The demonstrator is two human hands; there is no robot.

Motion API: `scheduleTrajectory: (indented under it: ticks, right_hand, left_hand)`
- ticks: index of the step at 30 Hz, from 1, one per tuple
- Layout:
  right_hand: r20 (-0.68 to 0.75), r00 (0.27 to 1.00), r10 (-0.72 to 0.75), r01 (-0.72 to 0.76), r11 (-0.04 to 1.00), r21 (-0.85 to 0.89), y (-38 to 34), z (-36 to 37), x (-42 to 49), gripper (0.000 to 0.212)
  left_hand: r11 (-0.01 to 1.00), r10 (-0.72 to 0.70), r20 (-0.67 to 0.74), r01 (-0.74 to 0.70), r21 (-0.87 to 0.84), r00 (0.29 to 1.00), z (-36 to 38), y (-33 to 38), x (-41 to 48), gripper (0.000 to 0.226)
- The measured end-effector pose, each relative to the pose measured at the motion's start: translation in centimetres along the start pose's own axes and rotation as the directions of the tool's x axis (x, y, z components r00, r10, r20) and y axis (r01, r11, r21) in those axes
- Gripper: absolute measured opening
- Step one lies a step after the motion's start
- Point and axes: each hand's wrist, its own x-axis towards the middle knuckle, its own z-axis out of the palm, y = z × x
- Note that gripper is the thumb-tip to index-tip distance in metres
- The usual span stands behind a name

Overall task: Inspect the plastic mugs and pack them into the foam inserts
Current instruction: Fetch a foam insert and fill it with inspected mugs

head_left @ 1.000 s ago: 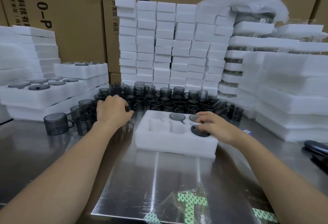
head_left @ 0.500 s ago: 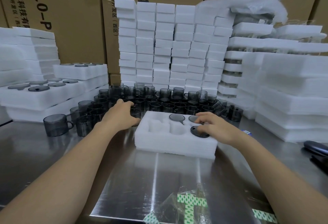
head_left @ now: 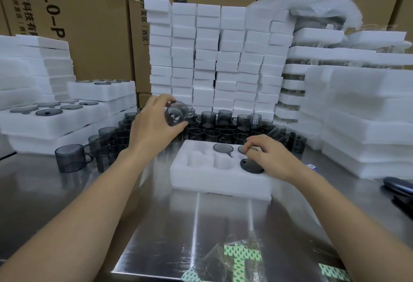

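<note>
Tall brown cardboard boxes (head_left: 89, 24) printed with black lettering wall off the whole back of the frame. In front lies a brushed-steel surface (head_left: 201, 219), bright with streaks of overhead light. Green-and-white tape (head_left: 242, 257) sits under crumpled clear plastic at the bottom, and a dark object (head_left: 397, 186) rests at the right edge.

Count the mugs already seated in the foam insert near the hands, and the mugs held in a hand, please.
Seated mugs in the foam insert: 3
Mug held in the left hand: 1
Total: 4
</note>
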Motion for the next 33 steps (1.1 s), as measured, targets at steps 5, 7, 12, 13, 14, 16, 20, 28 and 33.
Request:
scheduleTrajectory:
  ticks: [5,7,12,13,14,16,20,28,33]
  right_hand:
    - [-0.328,0.918,-0.223,0.275,0.954,0.120,-2.4,1.2,-0.7,0.023]
    - [-0.417,0.865,-0.278,0.374,0.913,0.166,-3.2,1.8,-1.0,0.023]
    - [-0.446,0.803,-0.394,0.491,0.863,0.120,-3.7,2.6,-1.1,0.030]
    - [-0.446,0.802,-0.397,0.494,0.861,0.123,-3.6,2.7,-1.1,0.032]
    - [-0.448,0.801,-0.396,0.498,0.857,0.132,-3.5,2.8,-1.1,0.034]
    - [-0.457,0.797,-0.395,0.507,0.849,0.150,-3.5,3.0,-1.2,0.040]
    - [-0.476,0.774,-0.417,0.523,0.845,0.110,-3.4,3.1,-1.2,0.054]
    - [-0.396,0.714,-0.577,0.616,0.787,-0.035,-3.5,3.5,-1.3,0.073]
    - [-0.378,0.706,-0.598,0.610,0.785,-0.103,-3.8,4.0,-1.3,0.070]
  left_hand:
    - [0.900,0.287,-0.250,-0.349,-0.259,0.925,-0.1,5.4,-1.3,0.056]
    - [0.859,0.320,-0.302,-0.410,-0.308,0.898,0.2,7.0,-2.0,0.055]
    - [0.825,0.283,-0.346,-0.411,-0.389,0.895,0.5,9.0,-3.1,0.058]
    - [0.819,0.266,-0.341,-0.398,-0.412,0.901,0.4,9.1,-3.2,0.058]
    - [0.815,0.245,-0.330,-0.378,-0.440,0.912,0.3,9.3,-3.3,0.058]
    - [0.793,0.174,-0.273,-0.299,-0.531,0.946,0.0,9.7,-3.4,0.058]
    - [0.448,-0.115,0.096,0.137,-0.884,0.989,-0.6,10.6,-2.8,0.059]
    - [-0.200,0.033,0.690,0.681,-0.704,0.723,-0.8,9.9,-2.3,0.058]
    - [-0.231,0.087,0.738,0.734,-0.638,0.669,-0.6,10.4,-2.6,0.061]
